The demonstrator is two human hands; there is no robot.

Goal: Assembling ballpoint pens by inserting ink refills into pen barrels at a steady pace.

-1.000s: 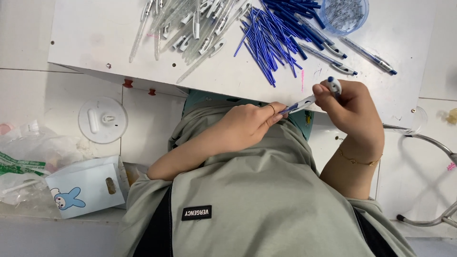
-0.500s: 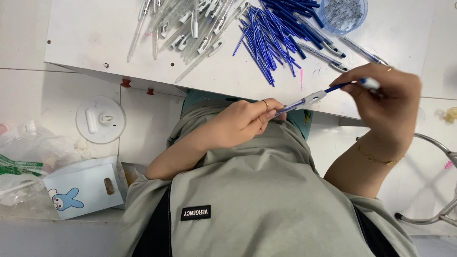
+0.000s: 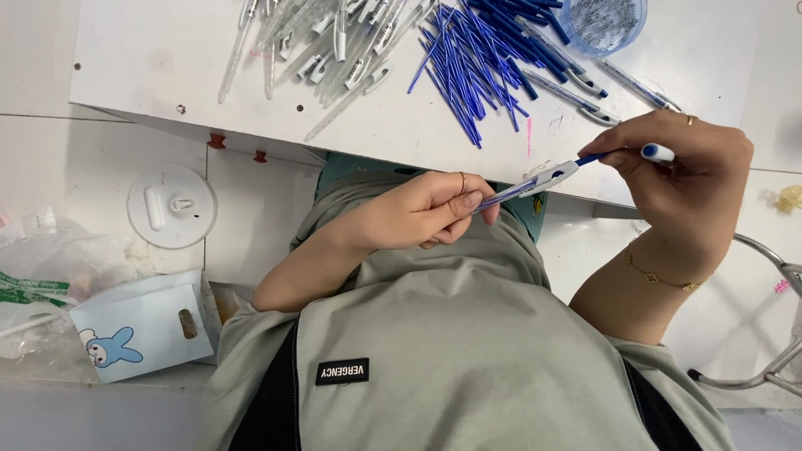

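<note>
On the white worktop [image 3: 167, 67] lie pen parts; both hands pinch one pen [image 3: 535, 182], best kept straight: left hand [image 3: 434, 209] barrel, right hand [image 3: 685, 167] tip.

Left hand [image 3: 426, 213]: centre of the frame, forearm bare and bent up from the lower left, fingers [image 3: 468, 202] curled and pinched shut, a ring on one finger.
Right hand [image 3: 685, 179]: right of the frame, higher than the left, wrist bent with a thin chain bracelet, fingers [image 3: 622, 159] pinched together, ring near the upper knuckle.
</note>
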